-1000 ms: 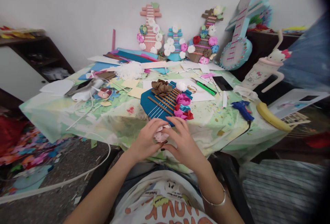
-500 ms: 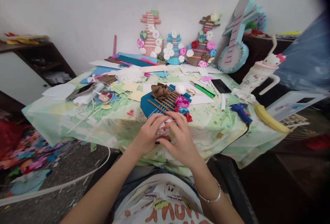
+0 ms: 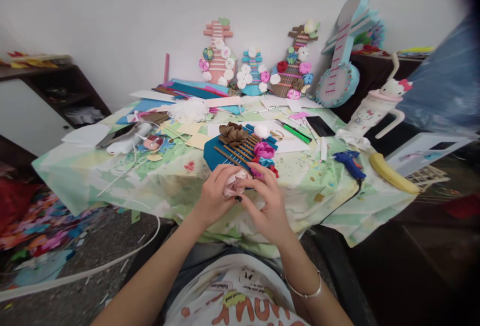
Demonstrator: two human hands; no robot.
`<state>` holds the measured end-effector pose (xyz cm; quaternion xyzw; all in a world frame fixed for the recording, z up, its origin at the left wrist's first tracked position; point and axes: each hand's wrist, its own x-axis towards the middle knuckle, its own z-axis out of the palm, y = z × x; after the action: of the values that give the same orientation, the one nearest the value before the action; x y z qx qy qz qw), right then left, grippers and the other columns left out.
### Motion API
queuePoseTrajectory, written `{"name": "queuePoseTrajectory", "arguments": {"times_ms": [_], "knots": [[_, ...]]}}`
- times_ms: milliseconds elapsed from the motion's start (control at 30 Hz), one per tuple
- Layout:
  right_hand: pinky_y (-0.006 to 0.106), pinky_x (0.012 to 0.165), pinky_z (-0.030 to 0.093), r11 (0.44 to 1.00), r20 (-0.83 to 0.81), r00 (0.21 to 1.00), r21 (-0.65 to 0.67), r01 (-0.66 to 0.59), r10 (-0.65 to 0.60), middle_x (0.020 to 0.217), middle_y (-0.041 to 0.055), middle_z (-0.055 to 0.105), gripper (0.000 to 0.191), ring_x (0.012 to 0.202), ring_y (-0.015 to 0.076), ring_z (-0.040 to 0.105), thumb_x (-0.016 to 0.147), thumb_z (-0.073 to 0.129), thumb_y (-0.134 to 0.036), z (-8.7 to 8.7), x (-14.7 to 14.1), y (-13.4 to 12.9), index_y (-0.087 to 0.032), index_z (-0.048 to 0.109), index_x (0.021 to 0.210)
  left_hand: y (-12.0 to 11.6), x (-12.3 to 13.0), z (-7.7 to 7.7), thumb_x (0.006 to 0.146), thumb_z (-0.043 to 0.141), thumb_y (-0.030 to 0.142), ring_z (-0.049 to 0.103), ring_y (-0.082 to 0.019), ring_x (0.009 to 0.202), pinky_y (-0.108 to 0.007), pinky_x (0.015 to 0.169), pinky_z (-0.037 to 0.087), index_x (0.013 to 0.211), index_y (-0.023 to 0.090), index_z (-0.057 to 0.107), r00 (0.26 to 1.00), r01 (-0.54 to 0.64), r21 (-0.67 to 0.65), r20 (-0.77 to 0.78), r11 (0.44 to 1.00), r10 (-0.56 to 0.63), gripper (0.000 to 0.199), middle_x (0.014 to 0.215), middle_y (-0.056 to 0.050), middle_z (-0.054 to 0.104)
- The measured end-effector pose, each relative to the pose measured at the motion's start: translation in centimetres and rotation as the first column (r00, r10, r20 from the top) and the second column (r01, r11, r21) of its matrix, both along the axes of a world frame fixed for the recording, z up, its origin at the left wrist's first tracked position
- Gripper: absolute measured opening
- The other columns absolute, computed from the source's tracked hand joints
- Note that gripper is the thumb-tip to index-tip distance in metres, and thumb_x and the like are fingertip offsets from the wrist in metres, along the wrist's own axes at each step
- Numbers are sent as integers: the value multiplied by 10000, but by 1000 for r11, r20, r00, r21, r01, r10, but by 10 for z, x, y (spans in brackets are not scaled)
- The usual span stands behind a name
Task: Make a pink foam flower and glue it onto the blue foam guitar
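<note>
Both hands are at the same pink flower (image 3: pixel 232 186), close in front of the body at the middle of the counter's (image 3: pixel 296 186) near edge. Left hand (image 3: pixel 213 198) wraps its left side, fingers curled, gripping. Right hand (image 3: pixel 270 203) pinches its right side, thumb at the lower petals, index near the center. Flower looks held up, not resting.

Blue board (image 3: pixel 213 157) lies flat just beyond the flower, away from the body. Long axis slants: wide end near-left, narrow end far-right. Left hand nearer the wide end, right hand nearer the flowered right side. Fingers overlap its near edge in view; can't tell if touching.

On the board: brown flower (image 3: pixel 232 132) at far-left side, white flower (image 3: pixel 261 131) at the narrow end, magenta flower (image 3: pixel 264 150) on the right, brown sticks between.

Further right: green knife (image 3: pixel 298 133), phone (image 3: pixel 320 126); glue gun (image 3: pixel 351 165) and banana (image 3: pixel 393 173) toward the right edge. White string heap (image 3: pixel 189 110) far-left. Far edge: pink guitar (image 3: pixel 214 68), blue guitar (image 3: pixel 254 68), brown guitar (image 3: pixel 287 78), all upright, flowered.
</note>
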<state>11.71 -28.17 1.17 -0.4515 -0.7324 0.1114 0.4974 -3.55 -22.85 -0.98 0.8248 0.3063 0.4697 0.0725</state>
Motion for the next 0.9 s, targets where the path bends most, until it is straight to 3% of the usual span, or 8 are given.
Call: {"name": "queuePoseTrajectory", "arguments": {"times_ms": [133, 267, 467, 633, 900], "knots": [[500, 1036, 351, 988, 70, 988, 76, 135, -140, 1288, 113, 495, 194, 1221, 255, 409, 871, 529, -221, -3, 2, 0, -206, 620, 1041, -2, 1, 2, 742, 696, 244, 558, -200, 988, -312, 869, 465, 1186, 172, 486, 998, -24, -40, 55, 999, 27, 496, 1069, -80, 575], [514, 1036, 349, 981, 175, 967, 93, 170, -184, 1314, 133, 465, 248, 1229, 277, 372, 877, 523, -247, -6, 2, 3, -184, 590, 1106, -4, 5, 2, 701, 722, 228, 570, -184, 928, -289, 820, 471, 1180, 182, 487, 994, -44, -130, 89, 991, 56, 536, 1038, -55, 579], [524, 1023, 356, 988, 240, 959, 25, 151, -152, 1301, 145, 463, 299, 1207, 294, 377, 844, 584, -353, -10, 2, 10, -179, 563, 1086, -4, 6, -1, 660, 745, 222, 569, -176, 865, -271, 763, 468, 1094, 178, 520, 991, -52, -189, 108, 981, 74, 491, 990, -45, 581], [533, 1001, 375, 992, 239, 966, -54, 115, -99, 1296, 148, 453, 493, 1215, 312, 383, 683, 749, -409, -12, 4, 17, -194, 518, 1062, -4, 4, 1, 708, 708, 244, 565, -187, 869, -285, 756, 463, 1075, 178, 510, 995, -33, -187, 83, 982, 49, 422, 983, -55, 581], [487, 968, 404, 991, 195, 980, -125, 50, -25, 1207, 120, 501, 359, 1163, 287, 431, 647, 789, -316, 0, 4, 19, -205, 526, 864, -3, 3, 0, 686, 696, 184, 549, -181, 871, -285, 758, 449, 1041, 184, 501, 995, -18, -179, 94, 984, 35, 405, 965, -44, 557]]}}
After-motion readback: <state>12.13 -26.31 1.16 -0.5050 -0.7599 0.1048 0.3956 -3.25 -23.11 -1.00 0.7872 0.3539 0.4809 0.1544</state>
